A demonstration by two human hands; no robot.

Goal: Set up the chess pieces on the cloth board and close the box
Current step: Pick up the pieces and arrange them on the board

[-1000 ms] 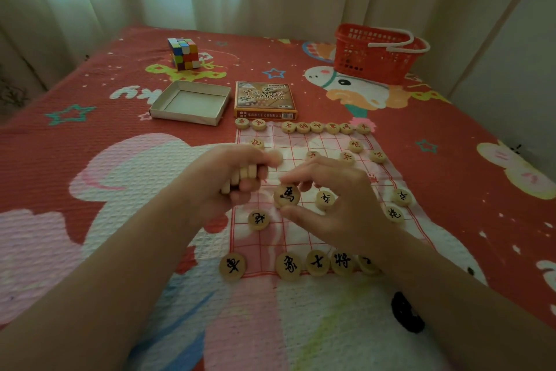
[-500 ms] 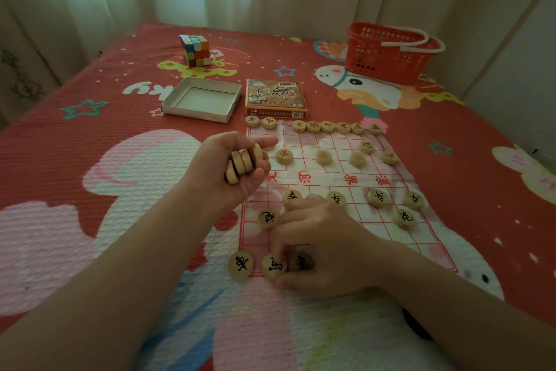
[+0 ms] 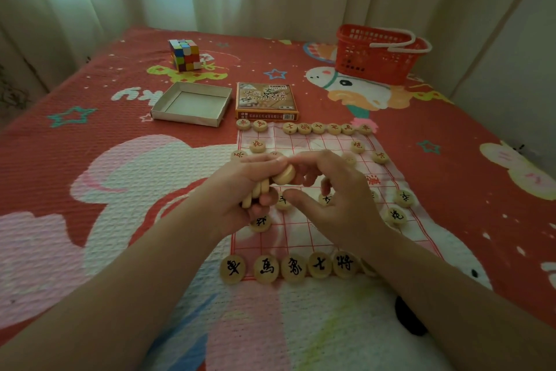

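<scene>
Chess pieces (image 3: 261,190) are sitting stacked in the squeezing left hand (image 3: 237,193), over the cloth board (image 3: 301,235). Right hand (image 3: 340,202) is touching the top one, fingers apart. Light, smooth: pinch its edges.

The left hand (image 3: 237,190), right hand (image 3: 343,202), left forearm (image 3: 120,295) and right forearm (image 3: 451,295) are all bare.

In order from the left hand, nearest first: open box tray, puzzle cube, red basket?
From the left hand:
1. open box tray, just beyond, left.
2. puzzle cube, farther back, left.
3. red basket, far back right.
</scene>
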